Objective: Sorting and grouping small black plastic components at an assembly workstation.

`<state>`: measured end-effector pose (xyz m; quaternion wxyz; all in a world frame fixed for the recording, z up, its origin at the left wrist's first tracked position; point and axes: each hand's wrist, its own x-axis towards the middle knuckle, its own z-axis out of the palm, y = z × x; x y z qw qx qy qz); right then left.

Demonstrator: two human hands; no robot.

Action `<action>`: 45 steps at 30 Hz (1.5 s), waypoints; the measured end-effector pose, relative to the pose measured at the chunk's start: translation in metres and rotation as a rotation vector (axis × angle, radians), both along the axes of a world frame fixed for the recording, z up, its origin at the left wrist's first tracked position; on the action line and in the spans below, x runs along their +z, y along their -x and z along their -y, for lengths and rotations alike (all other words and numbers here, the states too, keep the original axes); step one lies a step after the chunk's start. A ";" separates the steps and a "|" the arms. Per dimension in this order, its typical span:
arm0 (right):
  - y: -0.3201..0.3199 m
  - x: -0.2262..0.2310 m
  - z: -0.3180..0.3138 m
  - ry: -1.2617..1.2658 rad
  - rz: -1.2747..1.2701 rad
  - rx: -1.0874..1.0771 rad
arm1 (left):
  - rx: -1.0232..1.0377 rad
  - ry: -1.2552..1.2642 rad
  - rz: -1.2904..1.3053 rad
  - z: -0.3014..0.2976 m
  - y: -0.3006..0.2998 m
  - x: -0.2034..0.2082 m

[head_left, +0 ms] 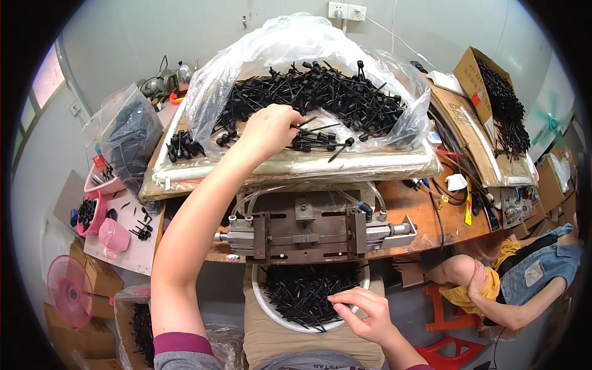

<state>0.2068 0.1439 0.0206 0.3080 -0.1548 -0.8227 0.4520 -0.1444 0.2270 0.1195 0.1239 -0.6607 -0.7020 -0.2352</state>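
Note:
My left hand (274,129) reaches over the front of a wide heap of thin black plastic pieces (308,95), each with a stem and a thicker head. Its fingers are pinched on one black plastic piece (307,121), whose stem sticks out to the right. Below, my right hand (367,314) hovers at the right side of a white round basket (365,280) on my lap, full of similar black pieces. Its thumb and fingers are apart, with nothing visible between them. Between heap and basket, a metal clamping fixture (302,231) sits at the table edge.
Clear plastic sheeting (296,37) surrounds the heap. At left are a pink mug (114,235), a pink basket (97,213) and a pink fan (69,290). A cardboard box (472,77) of black pieces stands back right. A seated person (518,277) is at right, near red stools (453,354).

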 end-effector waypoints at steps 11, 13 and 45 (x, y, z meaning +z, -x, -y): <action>0.002 -0.015 0.002 -0.010 -0.005 0.060 | -0.040 -0.176 0.387 0.004 0.002 0.006; -0.001 -0.023 0.000 0.013 -0.024 0.050 | -0.090 -0.166 0.505 0.007 -0.006 0.010; -0.009 0.001 -0.014 0.910 -0.493 0.294 | -0.392 0.160 0.474 0.136 -0.155 -0.014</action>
